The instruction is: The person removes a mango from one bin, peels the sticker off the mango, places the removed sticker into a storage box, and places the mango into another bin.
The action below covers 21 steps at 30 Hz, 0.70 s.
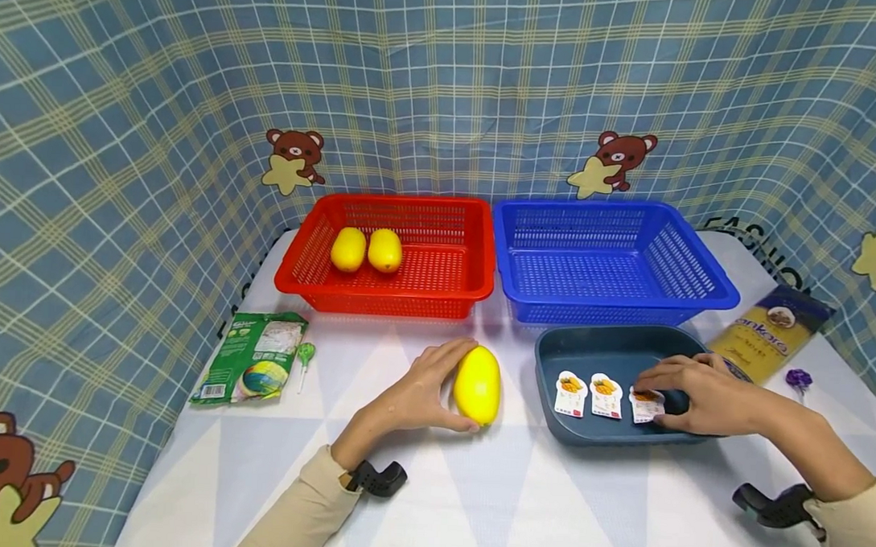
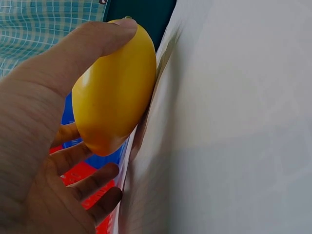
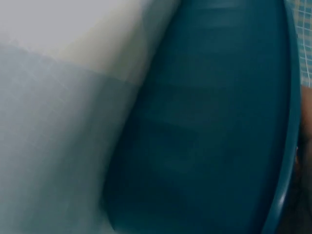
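In the head view my left hand holds a yellow mango close over the white table, thumb at the near end and fingers at the far end. The left wrist view shows the thumb laid on the top of the mango, the other fingers spread behind it. My right hand reaches into a dark blue tray and grips a small white card with a fruit picture, fingertips partly covering it. Two similar cards, a left card and a middle card, lie beside it.
A red basket with two yellow mangoes stands behind, next to a blue basket. On the left lie a green packet and a green lollipop. Right of the tray are a yellow pasta packet and a purple lollipop.
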{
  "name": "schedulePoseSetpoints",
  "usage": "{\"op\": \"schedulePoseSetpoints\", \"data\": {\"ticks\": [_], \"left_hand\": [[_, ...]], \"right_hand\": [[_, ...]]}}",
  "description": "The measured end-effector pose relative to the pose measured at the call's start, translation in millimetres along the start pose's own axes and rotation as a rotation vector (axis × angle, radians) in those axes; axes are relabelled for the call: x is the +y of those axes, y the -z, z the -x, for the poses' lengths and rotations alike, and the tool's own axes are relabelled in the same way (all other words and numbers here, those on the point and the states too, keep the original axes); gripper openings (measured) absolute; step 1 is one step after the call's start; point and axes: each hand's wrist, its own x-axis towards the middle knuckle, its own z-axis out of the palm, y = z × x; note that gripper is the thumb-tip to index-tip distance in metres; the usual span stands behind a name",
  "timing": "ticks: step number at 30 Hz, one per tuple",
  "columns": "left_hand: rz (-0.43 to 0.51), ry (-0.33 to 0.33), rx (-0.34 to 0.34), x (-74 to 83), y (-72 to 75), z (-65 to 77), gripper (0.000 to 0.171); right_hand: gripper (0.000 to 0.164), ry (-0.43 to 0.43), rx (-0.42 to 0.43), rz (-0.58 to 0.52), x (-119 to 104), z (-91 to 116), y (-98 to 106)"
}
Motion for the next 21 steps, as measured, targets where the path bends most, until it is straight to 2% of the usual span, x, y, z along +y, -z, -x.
{"op": "schedulePoseSetpoints", "data": {"ticks": [6,14,17,21], "left_hand": [[-0.007,-0.003,-0.005,-0.8,-0.2,0.6,0.111],[-0.002,0.005,-0.002,0.4,0.9,0.6,0.110],[-0.003,0.002,-0.002,0.8,0.8,0.4,0.110],[-0.008,0.001,-0.002,1.2,0.8,-0.2,0.111]], "right_hand": [[0.042,-0.024,-0.038,-0.018,-0.9,-2.5,1.4],[0.053,-0.032,-0.030,-0.042,1.1,-4.4,3.3],[0.051,-0.033,0.013,-0.056,0.4,-6.0,6.7],[0.047,0.012,0.128,-0.042,-2.8,-10.2,10.6]]}}
